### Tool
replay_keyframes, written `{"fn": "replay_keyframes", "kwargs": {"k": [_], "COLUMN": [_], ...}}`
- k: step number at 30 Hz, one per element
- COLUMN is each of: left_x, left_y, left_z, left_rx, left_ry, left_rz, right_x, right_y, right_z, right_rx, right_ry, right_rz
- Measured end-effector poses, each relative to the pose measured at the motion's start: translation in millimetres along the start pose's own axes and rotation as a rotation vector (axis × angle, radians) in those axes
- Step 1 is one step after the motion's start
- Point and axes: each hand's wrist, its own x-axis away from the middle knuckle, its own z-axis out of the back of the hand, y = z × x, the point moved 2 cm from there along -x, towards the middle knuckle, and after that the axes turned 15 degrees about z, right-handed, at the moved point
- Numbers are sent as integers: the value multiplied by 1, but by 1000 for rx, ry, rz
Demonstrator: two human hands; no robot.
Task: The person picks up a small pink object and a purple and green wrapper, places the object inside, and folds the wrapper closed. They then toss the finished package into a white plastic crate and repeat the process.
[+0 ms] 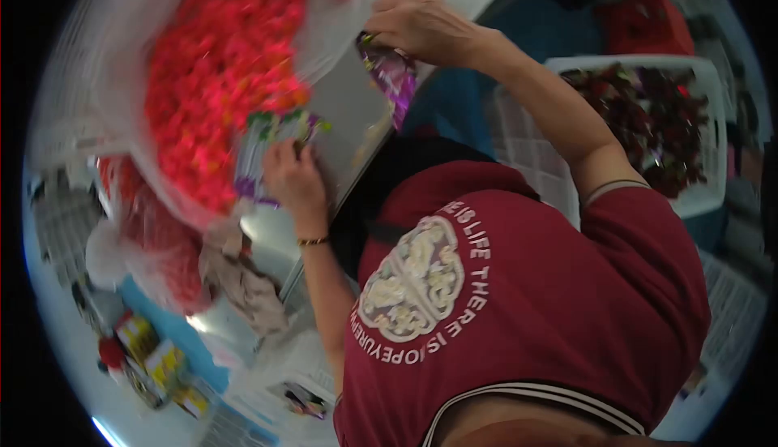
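Observation:
My right hand (425,29) is closed, gripping a shiny purple packet (395,82) near its top, so the packet hangs down over the edge of the grey table (356,106). My left hand (296,175) has its fingers curled onto a second packet (255,155), white, green and purple, which lies against a large heap of small bright red pieces (227,58). What the pieces are is too blurred to tell. A clear plastic bag (121,115) spreads around and under the heap.
A white crate (717,135) of dark red pieces stands at the right, with a red box (648,25) beyond it. Left of the table hang a clear bag of red contents (166,244) and a beige cloth (251,285). Yellow packages (162,362) sit at lower left.

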Motion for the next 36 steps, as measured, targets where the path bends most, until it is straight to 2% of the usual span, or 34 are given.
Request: {"fn": "replay_keyframes", "kwargs": {"k": [1, 5, 7, 9, 10, 13, 16, 18, 20, 22, 23, 24, 25, 27, 29, 30, 32, 34, 35, 36], "left_x": [-4, -9, -12, -14, -14, -15, -14, -16, -17, -16, -15, -15, -15, -17, -17, -17, -16, -16, -16, -14], "left_y": [-2, -4, -1, 3, 5, 8, 10, 10, 11, 24, 22, 16, 16, 18, 17, 18, 19, 16, 15, 13], "left_z": [-1, -1, -4, -5, -5, -3, -7, -11, -15, -7, -10, -16, -16, -18, -23, -22, -21, -24, -24, -23], "left_rx": [-8, -63, -77, -95, -117, -79, -195, -223, -259, -254, -254, -259, -259, -274, -299, -318, -258, -258, -179, -102], "left_ry": [-60, -77, -74, -71, -60, -90, -67, -62, -23, -71, -13, 42, 59, 92, 135, 145, 151, 183, 166, 148], "left_rz": [11, -79, -111, -130, -130, -107, -146, -160, -254, -251, -262, -274, -264, -229, -197, -179, -158, -125, -83, -44], "right_x": [18, 122, 179, 229, 252, 377, 440, 456, 486, 490, 490, 470, 443, 385, 356, 301, 181, 99, 64, 33], "right_y": [6, 16, 13, -2, 5, -2, 2, 3, 14, 17, 27, 30, 31, 26, 58, 52, 32, 19, 17, 20], "right_z": [11, 63, 109, 152, 149, 172, 165, 126, 93, 83, 84, 89, 95, 105, 95, 88, 69, 30, 7, -21], "right_rx": [-80, 63, 150, 743, 745, 1033, 1315, 1095, 808, 851, 730, 648, 645, 674, 376, 317, -163, -406, -425, -384], "right_ry": [34, 52, -77, -475, -478, -583, -665, -717, -601, -649, -509, -477, -556, -569, -636, -610, -295, 10, -5, 6], "right_rz": [-104, -415, -685, -543, -548, -840, -1106, -1204, -1299, -1112, -1339, -1471, -1475, -1357, -1244, -1080, -790, -509, -443, -270]}}
